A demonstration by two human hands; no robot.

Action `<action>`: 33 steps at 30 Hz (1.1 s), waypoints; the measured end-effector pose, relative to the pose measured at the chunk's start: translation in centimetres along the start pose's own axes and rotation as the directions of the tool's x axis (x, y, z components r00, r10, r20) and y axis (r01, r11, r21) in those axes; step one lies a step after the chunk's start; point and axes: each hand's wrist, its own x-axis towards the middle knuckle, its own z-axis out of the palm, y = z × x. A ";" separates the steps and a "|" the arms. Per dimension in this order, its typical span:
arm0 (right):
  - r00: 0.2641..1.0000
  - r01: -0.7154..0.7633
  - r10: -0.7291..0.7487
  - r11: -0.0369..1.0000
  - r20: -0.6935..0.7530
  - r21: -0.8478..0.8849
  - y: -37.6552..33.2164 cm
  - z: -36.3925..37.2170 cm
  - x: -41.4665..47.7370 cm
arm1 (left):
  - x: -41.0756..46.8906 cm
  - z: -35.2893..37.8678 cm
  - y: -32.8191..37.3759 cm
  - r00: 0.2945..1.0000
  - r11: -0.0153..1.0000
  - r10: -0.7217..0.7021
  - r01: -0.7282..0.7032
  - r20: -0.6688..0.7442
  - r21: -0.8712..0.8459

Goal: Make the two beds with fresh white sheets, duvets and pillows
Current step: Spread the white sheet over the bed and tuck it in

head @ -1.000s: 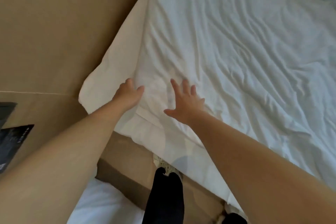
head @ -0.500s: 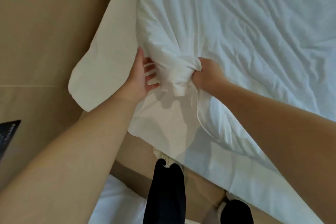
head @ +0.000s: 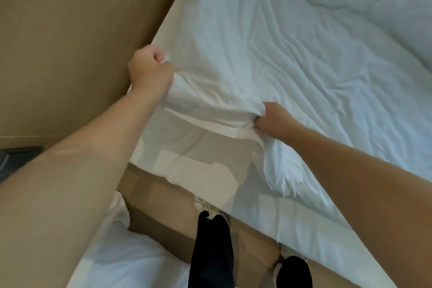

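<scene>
duvet [head: 292, 58] on bed, wall [head: 70, 30] left

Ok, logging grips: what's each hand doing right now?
Left hand: fist gripping the duvet edge.
Right hand: gripping the same duvet edge.

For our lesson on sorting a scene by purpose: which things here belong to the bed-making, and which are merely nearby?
In the job: left hand and right hand, both gripping the edge of the white duvet; the sheet beneath; white bedding on the nearer bed.
Merely nearby: brown panel; dark object at the left edge; brown floor.
</scene>
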 end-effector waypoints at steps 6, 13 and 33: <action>0.925 0.273 -0.139 0.890 0.354 -0.365 -6.3 7.7 -2.9 | -2.6 -11.3 -4.3 0.907 0.518 0.374 -0.378 0.194 0.767; 0.946 0.225 -0.048 0.809 0.320 -0.543 -4.7 13.3 -0.3 | -0.3 -8.7 -12.7 0.868 0.474 -0.198 -0.321 0.455 0.820; 0.968 0.162 0.039 0.655 0.247 -0.738 14.8 15.4 -1.0 | -7.8 6.7 -20.3 0.591 0.148 -0.075 -0.790 0.803 0.595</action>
